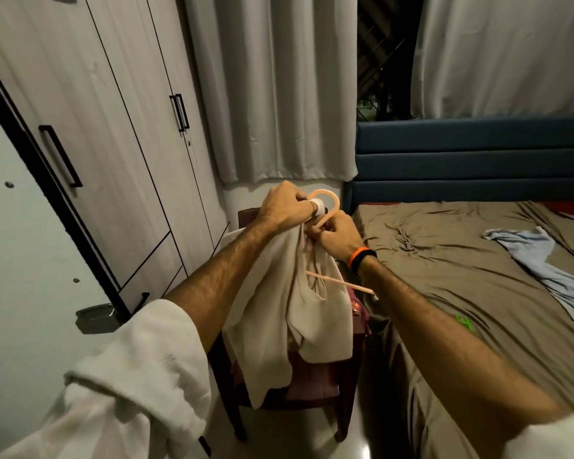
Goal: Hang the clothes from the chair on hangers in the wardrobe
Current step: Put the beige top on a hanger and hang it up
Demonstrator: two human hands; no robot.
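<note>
Head view: both hands meet above the chair (345,385), working a beige garment (279,313) onto a peach hanger (328,202). Left hand (287,205) has its fingers curled tight round the top of the garment, up by the hanger's hook (one finger wears a white wrap). Right hand (337,235) pinches the hanger's neck, fingers closed on it, with an orange-and-black band (362,258) at the wrist. One hanger arm pokes out of the cloth below that wrist. The garment hangs down over the chair seat. Wardrobe (113,144) doors stand shut at left. On the bed (461,276) at right lies a pale blue cloth (544,266).
</note>
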